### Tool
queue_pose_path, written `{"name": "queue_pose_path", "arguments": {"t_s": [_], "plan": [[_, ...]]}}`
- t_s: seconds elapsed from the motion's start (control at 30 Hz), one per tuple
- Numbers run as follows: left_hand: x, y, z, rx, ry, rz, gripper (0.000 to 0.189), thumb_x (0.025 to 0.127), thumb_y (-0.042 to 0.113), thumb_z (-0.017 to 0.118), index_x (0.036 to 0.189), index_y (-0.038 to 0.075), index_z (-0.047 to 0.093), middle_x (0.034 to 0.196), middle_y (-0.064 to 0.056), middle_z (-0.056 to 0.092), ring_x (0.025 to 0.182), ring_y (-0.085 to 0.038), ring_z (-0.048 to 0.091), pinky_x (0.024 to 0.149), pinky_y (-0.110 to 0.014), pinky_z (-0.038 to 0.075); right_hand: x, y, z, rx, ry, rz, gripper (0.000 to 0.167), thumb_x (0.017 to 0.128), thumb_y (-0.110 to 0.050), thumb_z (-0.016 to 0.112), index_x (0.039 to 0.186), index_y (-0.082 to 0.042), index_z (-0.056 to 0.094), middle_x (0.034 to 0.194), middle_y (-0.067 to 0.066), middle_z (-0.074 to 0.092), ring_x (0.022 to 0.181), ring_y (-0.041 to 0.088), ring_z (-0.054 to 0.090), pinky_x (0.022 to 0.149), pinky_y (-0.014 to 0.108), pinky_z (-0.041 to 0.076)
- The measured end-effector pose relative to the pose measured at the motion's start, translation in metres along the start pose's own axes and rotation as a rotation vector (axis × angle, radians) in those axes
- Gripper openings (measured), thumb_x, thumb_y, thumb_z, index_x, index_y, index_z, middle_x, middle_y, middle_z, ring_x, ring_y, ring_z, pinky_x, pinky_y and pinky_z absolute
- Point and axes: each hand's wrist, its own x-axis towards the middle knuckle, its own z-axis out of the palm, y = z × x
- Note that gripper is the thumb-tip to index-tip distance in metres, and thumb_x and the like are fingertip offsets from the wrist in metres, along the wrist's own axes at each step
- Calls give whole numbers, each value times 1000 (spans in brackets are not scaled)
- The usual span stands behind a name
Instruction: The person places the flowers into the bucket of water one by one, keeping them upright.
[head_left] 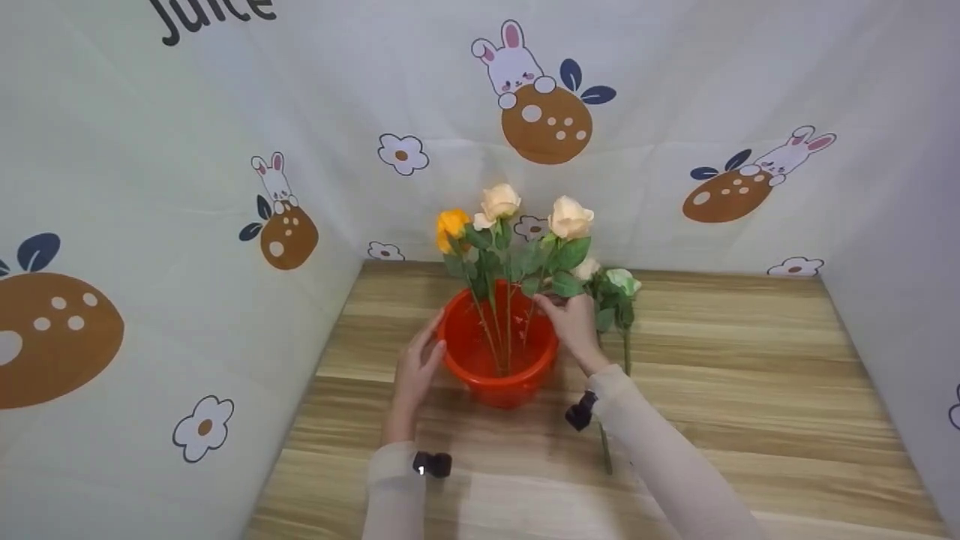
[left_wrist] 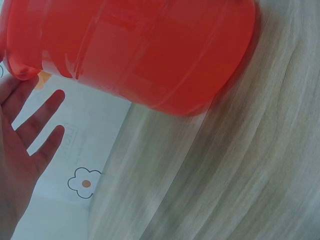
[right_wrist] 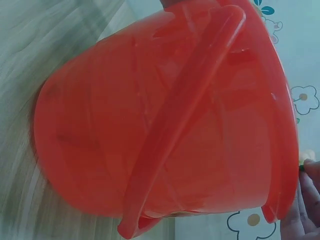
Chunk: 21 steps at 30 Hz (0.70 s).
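A red plastic bucket (head_left: 501, 391) stands on the wooden table, holding an orange rose (head_left: 452, 227) and two peach roses, one in the middle (head_left: 501, 201) and one at the right (head_left: 571, 218). My right hand (head_left: 576, 330) is at the bucket's right rim, thumb and forefinger pinching the stem of the right-hand peach rose below its leaves. In the right wrist view only a few fingers (right_wrist: 301, 207) show past the rim. My left hand (head_left: 417, 367) rests its extended fingers against the left rim; the left wrist view shows these fingers (left_wrist: 42, 117) spread beside the bucket wall (left_wrist: 145, 50).
Right of the bucket, a pale green-white rose (head_left: 622, 282) and another peach rose (head_left: 587, 269) lie on the table (head_left: 750, 375), partly behind my right hand and arm. The bucket's handle (right_wrist: 175, 115) hangs down its side. A printed cloth (head_left: 645, 165) rises behind the table.
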Motion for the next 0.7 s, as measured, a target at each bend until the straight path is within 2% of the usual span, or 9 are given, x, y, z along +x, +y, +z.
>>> {"name": "queue_pose_path", "arguments": {"t_s": [0.03, 0.13, 0.27, 0.37, 0.43, 0.6, 0.7], "plan": [[0, -1, 0, -6, 1, 9, 46, 100, 9, 56, 147, 11, 50, 150, -14, 51, 141, -28, 47, 119, -48, 35, 0, 0, 0, 5, 2, 1, 21, 91, -7, 71, 110, 2, 69, 98, 21, 75, 81, 25, 75, 71, 26, 62], [-1, 17, -4, -13, -16, -2, 46, 100, 8, 56, 146, 6, 49, 150, -17, 50, 141, -30, 47, 118, -47, 35, 2, -1, -2, 12, 12, -4, 23, 90, -6, 72, 111, 3, 68, 98, 23, 74, 72, 16, 74, 68, 24, 61], [-1, 40, -10, -20, -49, -26, 46, 101, 10, 55, 145, 0, 48, 150, -19, 50, 141, -31, 47, 117, -38, 38, 4, 0, -3, -35, 31, -40, 30, 87, -7, 75, 114, 3, 66, 94, 24, 74, 67, 15, 72, 65, 23, 60], [-1, 41, -11, -31, -57, -17, 46, 102, 12, 55, 145, 0, 48, 150, -20, 50, 140, -30, 48, 115, -27, 38, 5, 1, -3, -97, 47, -33, 28, 86, -12, 78, 110, 0, 69, 91, 20, 75, 71, 23, 73, 69, 28, 61], [-1, 41, -11, -32, -55, -8, 46, 101, 9, 55, 145, -2, 48, 149, -21, 50, 139, -32, 48, 115, -24, 38, 5, 0, -3, -136, 52, -18, 26, 86, -15, 78, 107, -2, 70, 94, 17, 75, 76, 23, 72, 76, 35, 60], [0, 40, -11, -27, -56, -23, 45, 101, 6, 54, 145, -1, 48, 150, -19, 50, 139, -31, 48, 116, -33, 39, 9, 0, -3, -173, 68, -6, 24, 87, -21, 76, 103, -4, 72, 102, 15, 74, 93, 30, 69, 85, 43, 56], [0, 27, -7, -37, -46, -33, 46, 101, 5, 54, 147, 2, 47, 152, -17, 48, 142, -29, 46, 118, -41, 37, 11, 2, -3, -198, 76, -25, 23, 87, -20, 75, 102, -3, 72, 102, 17, 75, 96, 31, 70, 86, 45, 57]]}}
